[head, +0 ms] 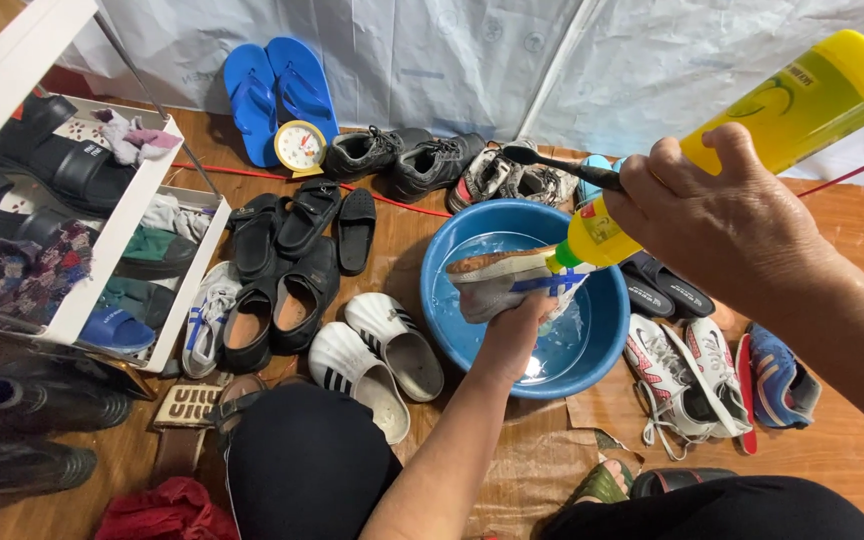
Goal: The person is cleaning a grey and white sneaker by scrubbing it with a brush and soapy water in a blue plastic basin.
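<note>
Head view: wooden floor (842, 440), white tarp wall (452, 60).

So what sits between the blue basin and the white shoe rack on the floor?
In the head view, between the blue basin and the white shoe rack lie a pair of white clogs, black shoes and a white sneaker.

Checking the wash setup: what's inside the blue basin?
The blue basin holds clear water. The left hand holds a grey shoe over it, hiding part of the bottom.
</note>
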